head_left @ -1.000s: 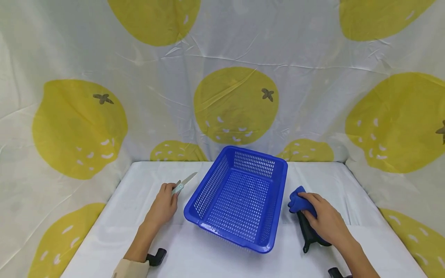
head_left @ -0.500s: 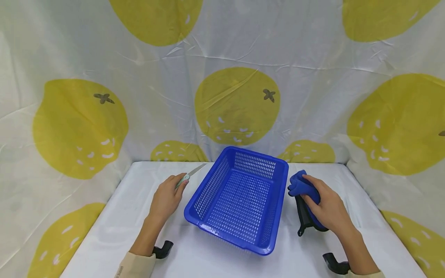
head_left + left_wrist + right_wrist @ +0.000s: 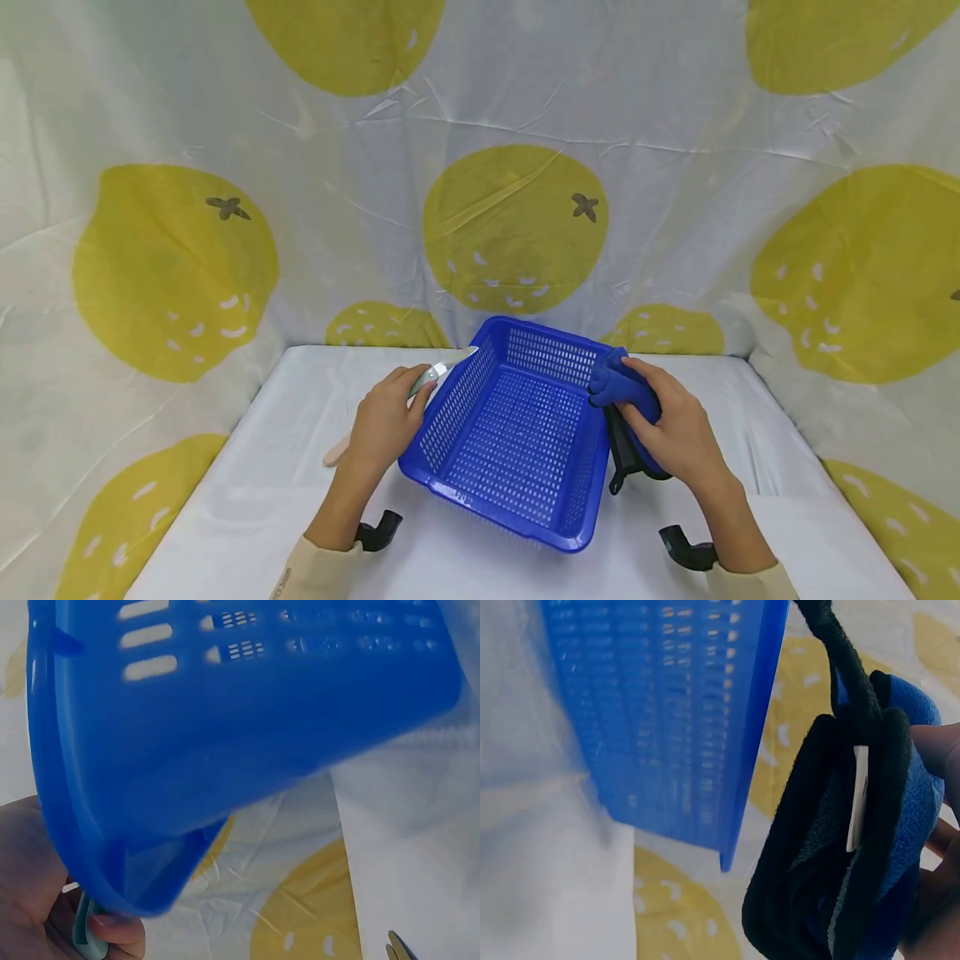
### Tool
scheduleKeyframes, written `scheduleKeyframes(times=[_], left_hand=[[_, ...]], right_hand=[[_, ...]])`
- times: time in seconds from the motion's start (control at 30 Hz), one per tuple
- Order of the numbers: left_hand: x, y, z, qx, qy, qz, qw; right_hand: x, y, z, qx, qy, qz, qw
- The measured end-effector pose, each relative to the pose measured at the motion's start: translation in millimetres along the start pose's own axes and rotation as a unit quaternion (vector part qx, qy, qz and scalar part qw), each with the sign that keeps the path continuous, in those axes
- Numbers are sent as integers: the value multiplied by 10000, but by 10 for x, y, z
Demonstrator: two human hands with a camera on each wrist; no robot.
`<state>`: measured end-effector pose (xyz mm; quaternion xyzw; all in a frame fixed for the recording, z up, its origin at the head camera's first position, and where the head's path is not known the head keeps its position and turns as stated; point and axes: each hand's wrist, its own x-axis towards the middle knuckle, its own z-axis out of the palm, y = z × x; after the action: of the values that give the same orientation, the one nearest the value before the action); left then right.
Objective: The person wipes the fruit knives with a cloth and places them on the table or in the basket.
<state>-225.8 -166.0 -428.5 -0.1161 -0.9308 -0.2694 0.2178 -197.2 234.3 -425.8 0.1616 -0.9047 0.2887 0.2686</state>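
Observation:
My left hand (image 3: 384,421) pinches a folding knife (image 3: 430,377) by its pale green handle, the blade pointing up and right over the left rim of a blue plastic basket (image 3: 487,507). In the left wrist view, the knife's handle (image 3: 88,930) shows between thumb and fingers beside the basket's corner. My right hand (image 3: 678,425) grips a folded blue cloth (image 3: 624,387) with black edging at the basket's right rim. The right wrist view shows the cloth (image 3: 904,847) with a white tag and a black loop; a gap separates it from the basket there.
A beige, rounded-ended piece (image 3: 336,452) lies on the white-covered table (image 3: 247,492), partly hidden behind my left forearm. A curtain with yellow lemons (image 3: 513,229) hangs behind. Black curved mounts (image 3: 381,531) sit on both wrists. A small dark-and-gold tip shows in the left wrist view.
Both hands have moved inward and up toward the basket, the left carrying the knife, the right carrying the cloth. The beige piece has come into sight. The basket has stayed in place.

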Motion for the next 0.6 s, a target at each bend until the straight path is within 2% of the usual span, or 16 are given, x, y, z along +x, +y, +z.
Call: scheduleKeyframes(times=[0.33, 0.6], left_hand=[[56, 333, 111, -188, -41, 495, 9986], [19, 507, 228, -406, -246, 793, 9957]], right_hand=[[120, -214, 122, 232, 167, -206, 9994], [167, -423, 222, 595, 37, -234, 9979]])
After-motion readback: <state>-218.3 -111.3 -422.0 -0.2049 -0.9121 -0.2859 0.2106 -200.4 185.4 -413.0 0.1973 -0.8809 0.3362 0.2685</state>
